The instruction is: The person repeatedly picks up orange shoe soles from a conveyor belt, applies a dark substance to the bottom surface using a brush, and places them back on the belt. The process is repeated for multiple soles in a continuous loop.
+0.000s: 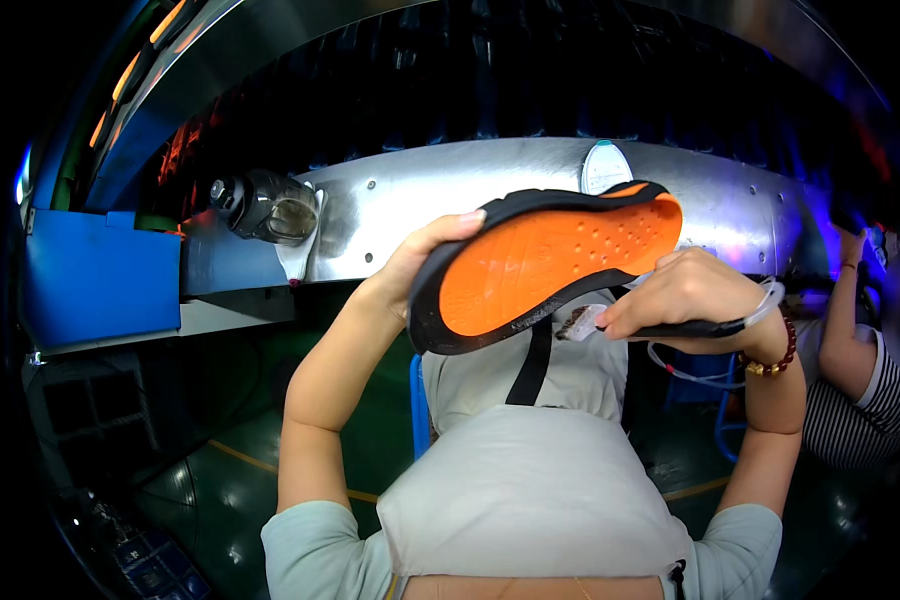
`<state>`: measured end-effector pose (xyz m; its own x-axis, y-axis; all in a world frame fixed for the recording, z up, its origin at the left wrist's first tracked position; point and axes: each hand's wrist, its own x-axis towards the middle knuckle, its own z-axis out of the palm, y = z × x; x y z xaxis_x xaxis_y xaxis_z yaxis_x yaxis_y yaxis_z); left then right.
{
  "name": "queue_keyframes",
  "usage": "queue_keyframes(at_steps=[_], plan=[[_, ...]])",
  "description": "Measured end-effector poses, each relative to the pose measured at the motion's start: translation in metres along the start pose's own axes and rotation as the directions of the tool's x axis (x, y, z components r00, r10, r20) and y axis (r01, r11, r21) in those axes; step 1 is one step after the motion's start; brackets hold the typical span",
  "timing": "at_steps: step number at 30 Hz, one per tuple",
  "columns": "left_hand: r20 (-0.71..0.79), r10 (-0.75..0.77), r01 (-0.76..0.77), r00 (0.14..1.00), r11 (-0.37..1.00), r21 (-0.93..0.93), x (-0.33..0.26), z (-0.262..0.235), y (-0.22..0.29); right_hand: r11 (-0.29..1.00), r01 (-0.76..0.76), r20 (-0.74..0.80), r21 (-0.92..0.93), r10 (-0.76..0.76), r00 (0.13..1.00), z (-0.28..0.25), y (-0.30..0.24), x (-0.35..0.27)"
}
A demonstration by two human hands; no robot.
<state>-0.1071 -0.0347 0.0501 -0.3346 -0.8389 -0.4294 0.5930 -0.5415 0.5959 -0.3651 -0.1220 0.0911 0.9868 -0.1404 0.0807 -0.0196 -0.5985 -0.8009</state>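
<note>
Before the metal bench [510, 165], left grip [422, 255] clasping orange-black sole [555, 265], right grip [688, 295] curled round tool [705, 328]

The person wore short pale mint sleeves [311, 548] under an off-white apron [530, 490], with a black strap [533, 368] hanging down its lower front. Beyond the right hand [692, 292], a dark-red beaded bracelet [790, 345] carried gold-coloured pieces.
</note>
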Motion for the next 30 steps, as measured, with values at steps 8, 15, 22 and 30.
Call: queue_keyframes(at_steps=[8,15,22,30], plan=[[-0.102,0.065,-0.061,0.993,0.997,0.039,-0.019,-0.012,0.018,0.984,0.115,-0.170,-0.135,-0.137,0.976,0.007,-0.004,-0.008],[-0.033,0.346,-0.344,0.938,0.911,-0.227,0.048,-0.019,-0.034,0.997,0.051,-0.624,0.051,-0.008,0.781,0.013,-0.028,0.008],[0.160,0.275,-0.235,0.948,0.945,-0.230,0.065,-0.006,-0.047,0.825,0.060,-0.641,0.562,0.388,0.662,0.018,0.044,0.032],[-0.069,0.485,-0.489,0.872,0.861,-0.137,0.074,0.002,-0.048,0.963,-0.026,-0.811,-0.267,-0.210,0.546,0.043,0.027,0.072]])
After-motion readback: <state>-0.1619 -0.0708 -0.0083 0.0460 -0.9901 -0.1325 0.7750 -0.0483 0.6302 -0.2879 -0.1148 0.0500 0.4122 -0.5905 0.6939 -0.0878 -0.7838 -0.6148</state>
